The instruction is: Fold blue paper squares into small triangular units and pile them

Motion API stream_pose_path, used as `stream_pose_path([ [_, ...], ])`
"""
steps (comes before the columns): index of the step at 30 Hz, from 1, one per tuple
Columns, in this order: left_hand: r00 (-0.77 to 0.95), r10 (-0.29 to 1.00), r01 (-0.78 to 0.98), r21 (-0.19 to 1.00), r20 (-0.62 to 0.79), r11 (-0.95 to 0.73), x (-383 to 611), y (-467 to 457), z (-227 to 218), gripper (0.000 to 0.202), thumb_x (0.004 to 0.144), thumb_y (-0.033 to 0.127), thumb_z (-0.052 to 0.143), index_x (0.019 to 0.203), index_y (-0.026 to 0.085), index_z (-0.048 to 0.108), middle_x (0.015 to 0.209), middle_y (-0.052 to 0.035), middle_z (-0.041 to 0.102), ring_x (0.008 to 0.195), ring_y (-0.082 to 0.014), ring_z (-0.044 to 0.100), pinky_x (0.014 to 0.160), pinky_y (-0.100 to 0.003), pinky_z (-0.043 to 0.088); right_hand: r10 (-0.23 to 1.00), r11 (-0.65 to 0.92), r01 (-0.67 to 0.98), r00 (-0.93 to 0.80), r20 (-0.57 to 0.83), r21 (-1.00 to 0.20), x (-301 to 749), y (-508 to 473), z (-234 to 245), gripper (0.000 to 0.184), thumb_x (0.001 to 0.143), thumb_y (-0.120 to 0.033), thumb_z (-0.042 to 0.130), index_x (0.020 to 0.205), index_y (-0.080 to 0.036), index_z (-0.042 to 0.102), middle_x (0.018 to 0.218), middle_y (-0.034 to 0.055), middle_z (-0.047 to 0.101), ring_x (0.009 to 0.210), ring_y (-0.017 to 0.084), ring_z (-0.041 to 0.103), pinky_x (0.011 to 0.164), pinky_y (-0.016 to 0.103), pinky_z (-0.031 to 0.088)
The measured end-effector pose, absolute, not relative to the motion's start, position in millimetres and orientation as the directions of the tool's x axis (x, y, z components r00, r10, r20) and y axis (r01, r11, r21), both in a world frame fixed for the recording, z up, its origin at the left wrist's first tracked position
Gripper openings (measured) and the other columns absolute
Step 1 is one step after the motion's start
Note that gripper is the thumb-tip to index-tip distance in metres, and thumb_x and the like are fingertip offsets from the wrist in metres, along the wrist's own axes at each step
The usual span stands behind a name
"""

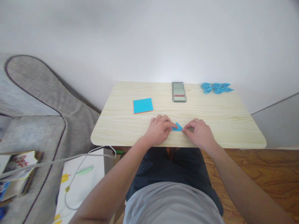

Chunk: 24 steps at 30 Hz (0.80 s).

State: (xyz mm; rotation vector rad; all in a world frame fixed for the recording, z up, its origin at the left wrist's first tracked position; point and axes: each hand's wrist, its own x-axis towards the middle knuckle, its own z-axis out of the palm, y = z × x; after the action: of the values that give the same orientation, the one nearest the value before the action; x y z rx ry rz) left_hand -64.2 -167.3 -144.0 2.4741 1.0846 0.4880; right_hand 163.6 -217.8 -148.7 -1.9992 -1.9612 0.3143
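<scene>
A small piece of blue origami paper [178,126], folded into a triangle, lies on the table near its front edge. My left hand [159,129] rests at its left side, with fingertips pressing the paper down and covering part of it. At the right corner, my right hand [198,132] pinches the paper between thumb and index finger. Farther back to the left is a stack of square origami paper [143,105] with a blue sheet on top and an orange-red edge below. Several folded blue paper pieces [216,88] sit together at the back right.
The pale wood-grain table [116,127] stands against a white wall. A blurred-out dark rectangular object [179,92] lies at its back middle. Left of the table are a grey sofa [77,121], a white box [81,177] and a pale cable [77,156].
</scene>
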Motion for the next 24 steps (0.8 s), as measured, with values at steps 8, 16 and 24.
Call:
stream_pose_path([
  [8,0.739,0.643,0.472,0.526,0.203,-0.708,-67.3,-160.6,-146.9,0.039,0.101,0.019,0.046,0.118,0.040,0.074,0.131,0.0042,0.068,0.124,-0.0220,0.051,0.108,-0.045,0.035,0.996,0.001,0.887,0.042,0.082,-0.462,166.6,-219.7,-153.1,0.010,0.085,-0.040,0.072,0.090,-0.031,0.075,0.097,0.0014,0.071,0.100,0.027,0.060,0.084,0.040,0.039],
  [16,0.753,0.622,0.457,0.508,0.215,-0.730,-70.8,-156.2,-150.8,0.039,0.101,0.019,0.047,0.115,0.041,0.076,0.134,0.0074,0.069,0.124,-0.0224,0.051,0.110,-0.046,0.033,0.995,0.022,0.870,0.026,0.092,-0.493,171.8,-220.2,-157.2,0.008,0.085,-0.036,0.071,0.087,-0.031,0.077,0.097,0.0026,0.071,0.099,0.026,0.059,0.088,0.041,0.041],
  [24,0.782,0.596,0.458,0.480,0.183,-0.748,-78.9,-152.9,-149.7,0.046,0.097,0.013,0.048,0.120,0.042,0.074,0.139,0.0104,0.067,0.124,-0.0228,0.050,0.111,-0.046,0.033,0.995,0.049,0.836,0.004,0.095,-0.547,174.1,-221.4,-156.6,0.011,0.085,-0.029,0.068,0.089,-0.032,0.079,0.096,0.0019,0.072,0.100,0.026,0.060,0.093,0.042,0.042],
])
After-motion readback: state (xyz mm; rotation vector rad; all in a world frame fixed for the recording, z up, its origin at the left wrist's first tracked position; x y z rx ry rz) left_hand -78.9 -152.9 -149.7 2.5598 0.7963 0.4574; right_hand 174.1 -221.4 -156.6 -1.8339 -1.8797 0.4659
